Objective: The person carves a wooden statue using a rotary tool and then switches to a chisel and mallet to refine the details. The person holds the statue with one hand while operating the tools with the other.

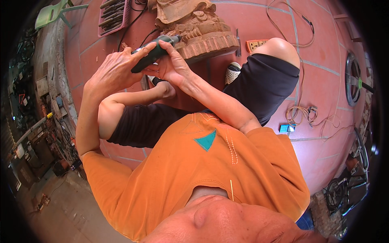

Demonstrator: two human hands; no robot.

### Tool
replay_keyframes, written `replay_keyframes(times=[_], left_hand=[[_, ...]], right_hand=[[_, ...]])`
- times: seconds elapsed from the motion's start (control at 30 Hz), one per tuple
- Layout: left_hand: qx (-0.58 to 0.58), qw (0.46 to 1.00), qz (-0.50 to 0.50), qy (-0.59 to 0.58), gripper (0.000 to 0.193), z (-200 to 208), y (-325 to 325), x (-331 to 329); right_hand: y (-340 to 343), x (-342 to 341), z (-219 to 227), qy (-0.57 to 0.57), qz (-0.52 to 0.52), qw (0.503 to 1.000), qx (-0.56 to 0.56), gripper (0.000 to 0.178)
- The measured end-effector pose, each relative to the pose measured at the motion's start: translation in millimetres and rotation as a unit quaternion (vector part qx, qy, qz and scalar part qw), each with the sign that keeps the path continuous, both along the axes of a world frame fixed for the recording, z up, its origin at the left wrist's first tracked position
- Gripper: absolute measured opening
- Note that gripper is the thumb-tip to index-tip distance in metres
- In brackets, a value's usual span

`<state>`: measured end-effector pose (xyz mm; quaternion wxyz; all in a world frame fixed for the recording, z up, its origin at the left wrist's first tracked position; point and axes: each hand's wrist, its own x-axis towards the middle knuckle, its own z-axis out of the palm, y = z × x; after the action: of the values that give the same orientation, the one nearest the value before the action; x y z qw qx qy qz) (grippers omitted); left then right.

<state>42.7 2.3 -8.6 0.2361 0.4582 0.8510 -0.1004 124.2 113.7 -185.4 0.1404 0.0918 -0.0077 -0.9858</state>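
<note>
A dark green power tool [148, 59] with a grey nose, like a rotary tool, is held between both my hands in front of the carving. My left hand [115, 68] closes on its rear part, forefinger stretched along the body. My right hand [174, 67] grips it from the other side near the front. The nose points toward the brown carved wooden figure [198, 30], whose base has a ridged edge. Whether the tip touches the wood, I cannot tell. Parts of the tool are hidden under my fingers.
A pink basket [101, 25] of carving tools stands at the far left, near a green plastic chair [50, 14]. An orange power strip [255, 44] lies right of the carving by a hammer-like tool [238, 43]. Coiled cable [298, 115] and a blue phone [286, 128] lie at right.
</note>
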Motion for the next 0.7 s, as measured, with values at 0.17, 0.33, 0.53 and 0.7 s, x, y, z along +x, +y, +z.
replay_keyframes(times=[0.17,0.33,0.53,0.7], left_hand=[[0.000,1.000,0.002,-0.004,0.091,0.1,-0.9,1.1],[0.001,1.000,-0.001,-0.005,0.092,0.0,-1.0,1.4],[0.010,1.000,-0.005,-0.007,0.092,-0.8,-2.8,2.0],[0.009,1.000,-0.004,-0.006,0.091,0.9,-2.3,3.7]], right_hand=[[0.1,2.9,-0.3,0.003,0.005,1.000,-0.003,0.051],[-0.7,2.4,0.4,0.003,0.000,1.000,-0.007,0.050],[-0.6,3.9,0.7,0.001,0.001,1.000,-0.008,0.049],[0.0,5.9,3.2,-0.011,0.002,1.000,-0.009,0.049]])
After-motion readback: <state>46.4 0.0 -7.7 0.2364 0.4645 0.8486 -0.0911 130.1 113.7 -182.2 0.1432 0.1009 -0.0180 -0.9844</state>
